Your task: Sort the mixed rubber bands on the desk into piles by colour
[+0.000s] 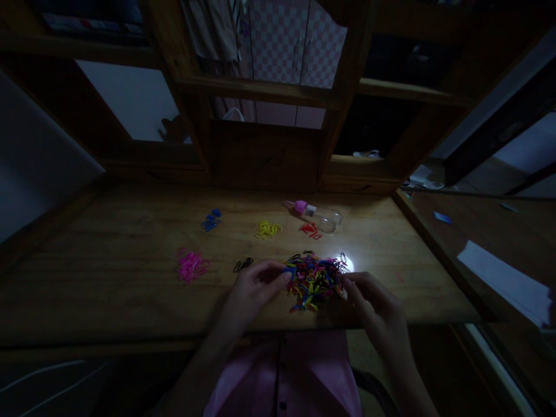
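Note:
A mixed heap of small coloured elastic bands (313,279) lies on the wooden desk (130,289) in front of me. My left hand (256,285) rests at the heap's left edge, fingertips pinched on a blue band. My right hand (369,298) is at the heap's right edge, fingers curled and touching the bands; what they hold is too small to make out. Sorted small piles lie beyond: pink (191,265), black (242,264), blue (211,220), yellow (266,229) and red (310,230).
A clear plastic bottle with a pink cap (319,216) lies on its side behind the red pile. Wooden shelves (260,92) rise at the desk's back. A white sheet (504,281) lies on a side surface at right. The room is dim.

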Tool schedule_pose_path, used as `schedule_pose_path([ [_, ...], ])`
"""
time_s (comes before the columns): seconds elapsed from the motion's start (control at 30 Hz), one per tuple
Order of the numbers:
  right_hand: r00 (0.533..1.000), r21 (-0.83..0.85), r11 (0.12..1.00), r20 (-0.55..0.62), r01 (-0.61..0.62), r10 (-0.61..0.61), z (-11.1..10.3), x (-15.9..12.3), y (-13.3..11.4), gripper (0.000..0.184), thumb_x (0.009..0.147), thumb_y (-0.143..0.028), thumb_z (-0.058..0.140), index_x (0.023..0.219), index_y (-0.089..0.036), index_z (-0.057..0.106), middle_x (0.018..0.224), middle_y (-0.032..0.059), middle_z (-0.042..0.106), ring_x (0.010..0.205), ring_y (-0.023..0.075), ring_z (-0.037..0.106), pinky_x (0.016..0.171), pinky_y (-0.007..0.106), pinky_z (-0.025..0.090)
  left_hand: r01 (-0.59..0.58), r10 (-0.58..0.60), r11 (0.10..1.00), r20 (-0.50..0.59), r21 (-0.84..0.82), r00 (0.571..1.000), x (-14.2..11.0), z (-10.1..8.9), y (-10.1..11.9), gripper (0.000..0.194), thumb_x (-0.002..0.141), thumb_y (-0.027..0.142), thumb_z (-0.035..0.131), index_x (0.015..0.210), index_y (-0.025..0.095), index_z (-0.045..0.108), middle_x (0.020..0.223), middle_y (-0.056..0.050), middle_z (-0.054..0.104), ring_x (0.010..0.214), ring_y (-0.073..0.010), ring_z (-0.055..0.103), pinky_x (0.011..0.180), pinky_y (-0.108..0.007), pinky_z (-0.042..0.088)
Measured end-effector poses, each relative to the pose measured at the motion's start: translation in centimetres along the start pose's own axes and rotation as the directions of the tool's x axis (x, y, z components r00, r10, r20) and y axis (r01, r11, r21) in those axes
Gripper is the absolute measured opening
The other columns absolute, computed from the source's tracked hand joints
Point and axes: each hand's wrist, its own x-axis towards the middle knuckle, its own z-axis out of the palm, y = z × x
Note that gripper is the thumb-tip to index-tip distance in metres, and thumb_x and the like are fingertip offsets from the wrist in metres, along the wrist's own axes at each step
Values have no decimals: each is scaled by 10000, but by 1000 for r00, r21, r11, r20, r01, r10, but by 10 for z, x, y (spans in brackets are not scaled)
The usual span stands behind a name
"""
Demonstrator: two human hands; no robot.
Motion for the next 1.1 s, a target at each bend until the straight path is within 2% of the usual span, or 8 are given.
schedule_pose_path([
  [0.1, 999, 14, 999, 5, 45, -45, 7, 3, -5, 174, 913, -316, 570, 1010, -227, 683, 922, 40, 662, 780, 171, 618, 657, 271, 481, 46, -52, 988, -39, -148, 998, -3, -3, -2, 231, 775, 366, 698, 916, 183, 686, 904, -46, 716, 822, -161, 655, 723, -259, 520],
  [0.2, 997, 13, 997, -4, 78, -78, 7, 6, -6, 174, 915, -316, 562, 986, -220, 687, 914, 52, 670, 794, 186, 628, 673, 278, 499, 50, -60, 993, -86, -111, 994, -7, -22, -3, 246, 765, 375, 708, 926, 190, 692, 915, -48, 719, 828, -167, 656, 729, -261, 517],
  [0.4, 997, -56, 997, -50, 52, -55, -1, 7, 10, 185, 901, -367, 572, 939, -225, 684, 911, 42, 681, 817, 198, 648, 684, 269, 505, 14, 42, 987, -337, 163, 940, 6, -117, 5, 282, 718, 419, 728, 909, 214, 694, 911, -24, 714, 794, -176, 653, 688, -274, 518],
  [0.5, 999, -59, 998, -48, 15, -18, -1, 5, 17, 198, 897, -383, 575, 965, -228, 678, 907, 32, 683, 812, 191, 654, 662, 252, 500, -4, 140, 936, -363, 352, 921, 31, -163, 10, 277, 711, 417, 716, 884, 201, 704, 848, -23, 700, 756, -175, 629, 654, -267, 495],
  [0.57, 999, -47, 999, -49, 13, -15, 0, 5, 20, 215, 892, -395, 577, 983, -226, 675, 906, 35, 685, 816, 195, 655, 650, 251, 500, -7, 180, 903, -362, 431, 915, 51, -180, 12, 226, 681, 386, 729, 800, 195, 709, 768, -20, 686, 733, -185, 611, 645, -275, 480],
  [0.8, 998, -72, 997, -54, 28, -32, -2, 3, 21, 209, 897, -389, 569, 985, -230, 670, 938, 31, 693, 834, 198, 658, 680, 259, 491, 16, 150, 909, -361, 417, 920, 84, -178, 17, 115, 662, 288, 728, 738, 206, 703, 753, -27, 688, 772, -227, 616, 695, -318, 471],
  [1.0, 994, -106, 994, -106, -12, 0, -14, -2, 27, 213, 904, -387, 567, 1017, -240, 672, 997, 27, 695, 901, 205, 652, 716, 261, 478, -55, 351, 739, -314, 671, 882, 68, -179, 25, 196, 821, 311, 584, 886, 155, 683, 884, 7, 675, 858, -163, 603, 853, -330, 445],
  [1.1, 992, -109, 994, -125, -16, 2, -18, -3, 30, 206, 905, -385, 571, 1011, -245, 679, 994, 22, 699, 902, 204, 653, 723, 261, 476, -82, 403, 659, -259, 748, 878, 46, -158, 26, 215, 829, 365, 601, 864, 160, 654, 881, -3, 655, 824, -161, 598, 826, -331, 462],
])
